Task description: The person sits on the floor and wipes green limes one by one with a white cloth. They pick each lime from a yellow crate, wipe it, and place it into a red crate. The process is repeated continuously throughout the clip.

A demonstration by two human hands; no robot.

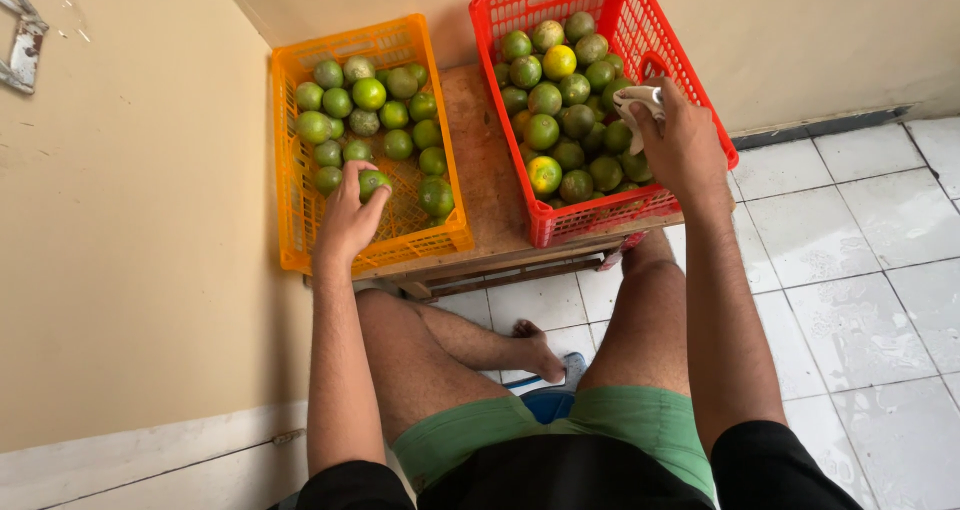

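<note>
My left hand reaches into the orange crate and closes around a green citrus fruit near its front. More green fruits fill the crate's far half. My right hand hovers over the red crate, gripping a crumpled white cloth. The red crate is heaped with green fruits and one yellowish fruit.
Both crates rest on a low wooden bench pushed against a beige wall. My bare legs straddle the bench, with a foot on the white tiled floor. I wear green shorts.
</note>
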